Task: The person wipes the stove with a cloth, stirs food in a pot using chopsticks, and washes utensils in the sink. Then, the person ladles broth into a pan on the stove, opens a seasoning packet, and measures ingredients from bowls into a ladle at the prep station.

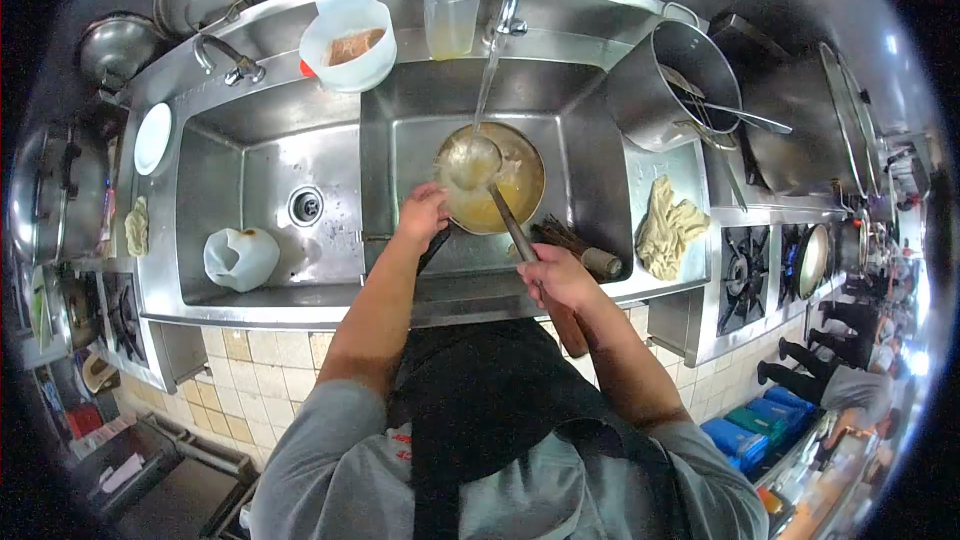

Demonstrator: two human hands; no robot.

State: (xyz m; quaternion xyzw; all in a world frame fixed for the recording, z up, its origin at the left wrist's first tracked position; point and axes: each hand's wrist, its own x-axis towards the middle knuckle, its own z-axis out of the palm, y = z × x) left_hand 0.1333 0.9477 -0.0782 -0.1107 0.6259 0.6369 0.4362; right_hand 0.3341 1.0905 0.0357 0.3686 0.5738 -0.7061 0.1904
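My right hand (pixel 556 278) is wrapped round the wooden handle (pixel 570 328) of a metal ladle (pixel 474 162). Its bowl lies over a round pan (pixel 538 162) under the running stream of water (pixel 487 90). Yellowish, cloudy water fills part of the pan, which stands in the right-hand sink basin (pixel 405 120). At the pan's left rim is my left hand (pixel 425 212), its fingers curled close to the ladle bowl. What those fingers hold, if anything, cannot be made out. A dark handle (pixel 434 248) shows below the left hand.
A bamboo brush (pixel 590 258) lies at the basin's front right. Beyond it are a crumpled cloth (pixel 672 228) and a tall pot (pixel 640 90) with utensils. A cut white jug (pixel 242 258) sits in the left basin. Behind stand a soap dispenser (pixel 450 15) and a plastic container (pixel 345 65).
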